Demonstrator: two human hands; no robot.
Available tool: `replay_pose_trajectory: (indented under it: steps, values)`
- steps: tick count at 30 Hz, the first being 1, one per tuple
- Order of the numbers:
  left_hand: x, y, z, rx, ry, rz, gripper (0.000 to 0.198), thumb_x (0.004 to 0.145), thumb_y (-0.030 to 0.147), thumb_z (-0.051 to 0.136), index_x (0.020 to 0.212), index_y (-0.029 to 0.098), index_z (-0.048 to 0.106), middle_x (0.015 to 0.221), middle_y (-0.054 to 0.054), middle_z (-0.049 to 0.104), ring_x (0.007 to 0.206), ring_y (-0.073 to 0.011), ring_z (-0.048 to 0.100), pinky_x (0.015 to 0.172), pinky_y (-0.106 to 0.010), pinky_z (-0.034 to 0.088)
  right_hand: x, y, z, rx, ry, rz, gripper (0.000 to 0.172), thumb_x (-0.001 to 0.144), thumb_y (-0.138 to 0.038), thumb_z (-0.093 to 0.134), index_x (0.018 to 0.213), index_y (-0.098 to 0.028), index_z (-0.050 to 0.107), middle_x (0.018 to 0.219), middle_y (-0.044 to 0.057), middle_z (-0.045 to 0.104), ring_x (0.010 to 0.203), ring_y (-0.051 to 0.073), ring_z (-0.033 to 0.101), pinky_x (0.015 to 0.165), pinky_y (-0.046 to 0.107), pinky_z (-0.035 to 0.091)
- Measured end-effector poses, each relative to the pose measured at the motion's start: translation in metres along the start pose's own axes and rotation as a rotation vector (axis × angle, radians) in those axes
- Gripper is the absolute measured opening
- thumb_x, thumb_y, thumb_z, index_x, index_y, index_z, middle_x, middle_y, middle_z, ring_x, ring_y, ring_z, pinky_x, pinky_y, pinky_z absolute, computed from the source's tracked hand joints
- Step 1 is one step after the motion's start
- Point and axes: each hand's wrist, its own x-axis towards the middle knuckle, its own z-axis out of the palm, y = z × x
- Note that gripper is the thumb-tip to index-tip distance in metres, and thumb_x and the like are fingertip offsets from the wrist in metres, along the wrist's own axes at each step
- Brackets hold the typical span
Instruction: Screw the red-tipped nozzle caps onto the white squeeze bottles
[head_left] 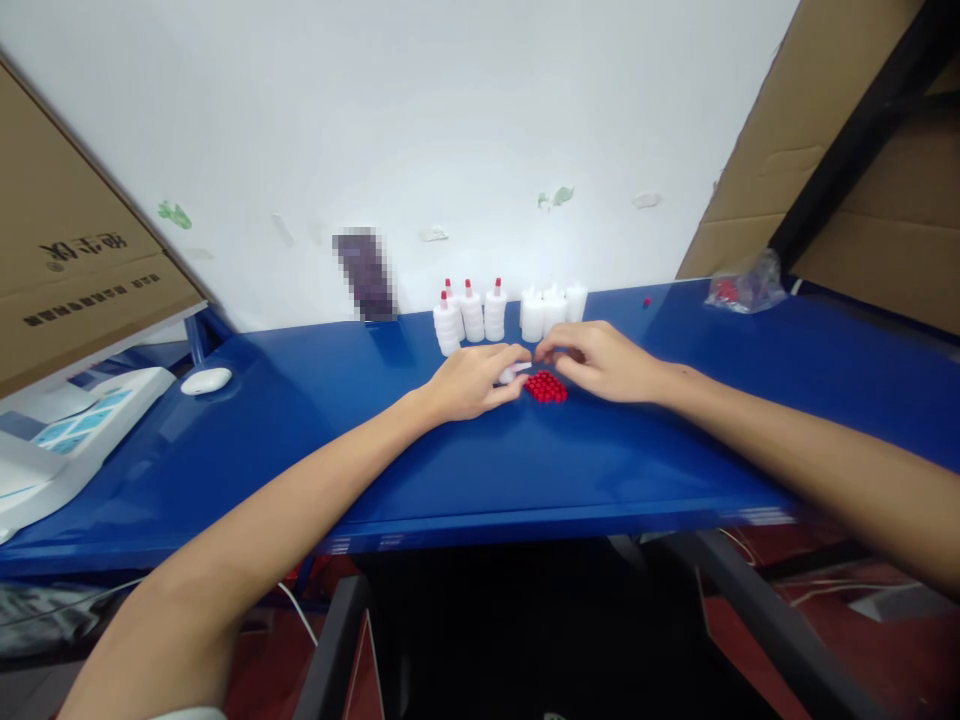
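My left hand (pixel 472 382) rests on the blue table (pixel 300 440), fingers curled round a small white bottle (pixel 511 373) lying between both hands. My right hand (pixel 600 360) is beside it, fingertips pinched together at the bottle's end; what they pinch is too small to see. A small pile of red caps (pixel 547 388) lies on the table just under the two hands. Behind them stand three white bottles with red caps (pixel 469 312) and a few white bottles without caps (pixel 551 308).
A white mouse (pixel 206 380) and a white device (pixel 60 440) sit at the table's left. A clear bag with red pieces (pixel 742 285) lies at the back right; one loose red cap (pixel 646 301) lies near it. Cardboard boxes (pixel 67 270) flank both sides.
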Motion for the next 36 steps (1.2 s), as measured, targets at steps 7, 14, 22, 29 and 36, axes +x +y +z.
replay_pose_trajectory:
  steps: [7,14,22,29,36]
  values:
    - [0.0,0.001,-0.004,-0.046,-0.042,-0.058,0.052,0.105,0.055,0.055,0.141,0.018,0.049,0.095,-0.005,0.074,0.077,-0.0193,0.071,0.063,-0.026,0.047,-0.003,-0.018,0.002,0.144,0.007,0.045,0.026,0.102,-0.042,0.054,0.1,-0.019,0.068,0.062,-0.003,0.065,0.052,0.013,0.053,0.057,0.03,0.039]
    - [0.0,-0.002,-0.002,-0.124,-0.047,-0.044,0.072,0.101,0.058,0.06,0.157,0.021,0.032,0.103,-0.007,0.074,0.075,-0.0184,0.068,0.066,-0.027,0.05,-0.001,-0.017,0.006,0.06,-0.037,0.042,0.028,0.104,-0.044,0.047,0.097,-0.022,0.063,0.063,-0.002,0.063,0.054,0.015,0.054,0.06,0.031,0.039]
    - [0.003,-0.005,-0.002,-0.164,-0.008,-0.12,0.032,0.108,0.038,0.033,0.099,0.018,0.057,0.089,-0.006,0.066,0.079,-0.0195,0.061,0.075,-0.034,0.05,0.002,0.031,-0.019,-0.383,0.288,0.359,0.026,0.1,-0.032,0.041,0.093,-0.021,0.063,0.07,0.006,0.064,0.067,0.024,0.057,0.091,0.049,0.037]
    - [0.005,-0.01,0.0,-0.409,0.053,-0.241,0.021,0.1,0.024,0.033,0.094,0.019,0.052,0.086,-0.004,0.062,0.079,-0.0169,0.057,0.076,-0.033,0.05,-0.002,0.071,-0.027,-0.446,0.251,0.519,0.024,0.099,-0.032,0.047,0.099,-0.021,0.068,0.063,0.006,0.059,0.068,0.028,0.059,0.092,0.052,0.039]
    - [0.004,-0.015,0.002,-0.583,-0.074,-0.328,0.042,0.108,0.051,0.042,0.132,0.02,0.057,0.098,-0.004,0.068,0.088,-0.0188,0.063,0.086,-0.034,0.051,0.001,0.063,-0.021,-0.379,0.312,0.509,0.024,0.097,-0.029,0.051,0.104,-0.02,0.072,0.068,0.008,0.066,0.067,0.027,0.061,0.07,0.04,0.043]
